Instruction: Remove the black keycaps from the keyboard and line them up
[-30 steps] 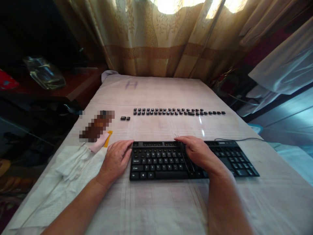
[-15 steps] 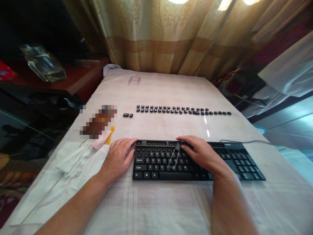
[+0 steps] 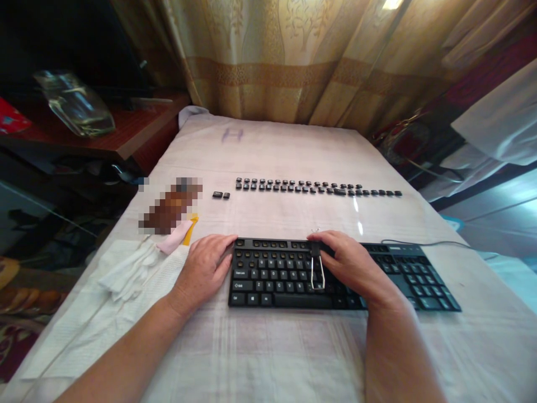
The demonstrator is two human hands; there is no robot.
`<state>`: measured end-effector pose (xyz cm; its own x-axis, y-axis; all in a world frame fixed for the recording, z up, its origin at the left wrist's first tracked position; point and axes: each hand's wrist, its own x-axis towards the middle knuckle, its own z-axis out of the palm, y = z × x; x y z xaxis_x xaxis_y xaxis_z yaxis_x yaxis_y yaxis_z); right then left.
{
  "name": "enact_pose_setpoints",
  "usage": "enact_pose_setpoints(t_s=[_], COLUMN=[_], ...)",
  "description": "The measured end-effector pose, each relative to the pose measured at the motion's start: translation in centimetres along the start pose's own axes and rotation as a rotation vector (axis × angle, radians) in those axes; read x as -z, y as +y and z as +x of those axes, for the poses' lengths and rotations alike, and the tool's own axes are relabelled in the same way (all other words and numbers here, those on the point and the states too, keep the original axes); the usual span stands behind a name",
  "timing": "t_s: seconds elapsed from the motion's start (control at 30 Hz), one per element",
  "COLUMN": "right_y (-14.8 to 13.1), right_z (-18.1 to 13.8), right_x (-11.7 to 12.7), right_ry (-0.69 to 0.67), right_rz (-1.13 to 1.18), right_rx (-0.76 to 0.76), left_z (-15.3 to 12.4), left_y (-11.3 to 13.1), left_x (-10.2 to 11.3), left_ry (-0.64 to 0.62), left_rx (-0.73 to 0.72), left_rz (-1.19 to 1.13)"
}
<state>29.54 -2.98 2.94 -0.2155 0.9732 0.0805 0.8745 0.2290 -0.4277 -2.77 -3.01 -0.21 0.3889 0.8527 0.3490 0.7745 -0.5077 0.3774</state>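
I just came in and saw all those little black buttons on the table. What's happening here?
A person is working at a cloth-covered table with a black keyboard in front of them. Their left hand rests flat against the keyboard's left end. Their right hand pinches a small wire tool, and its loops hang over the middle keys. Farther back, loose black keycaps lie lined up in neat rows. White gloves lie off to the left.

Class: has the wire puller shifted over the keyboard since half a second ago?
Yes. The puller in the right hand has swung rightward along the keyboard; its wires slanted left, now point straight toward the person.
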Motion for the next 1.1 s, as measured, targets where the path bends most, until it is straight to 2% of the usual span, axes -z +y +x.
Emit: enact_pose_setpoints(t_s=[0.47, 0.7, 0.9, 0.97, 1.1], right_y=[0.4, -0.2, -2.2, -2.6, -3.0], right_z=[-0.1, 0.1, 0.3, 0.3, 0.6], right_x=[0.0, 0.2, 0.4, 0.2, -0.4], right_ry=[0.085, 0.277, 0.553, 0.569, 0.505], right_rz=[0.029, 0.124, 0.298, 0.419, 0.679], right_rx=[0.005, 0.015, 0.007, -0.033, -0.188], left_z=[0.0, 0.1, 0.1, 0.1, 0.1], left_y=[0.1, 0.0, 0.0, 0.0, 0.0], left_x=[0.0, -0.1, -0.1, -0.1, -0.1], left_ry=[-0.007, 0.016, 0.017, 0.014, 0.009], left_rx=[-0.004, -0.026, -0.005, -0.006, -0.005], left_rz=[-0.015, -0.017, -0.021, -0.021, -0.029])
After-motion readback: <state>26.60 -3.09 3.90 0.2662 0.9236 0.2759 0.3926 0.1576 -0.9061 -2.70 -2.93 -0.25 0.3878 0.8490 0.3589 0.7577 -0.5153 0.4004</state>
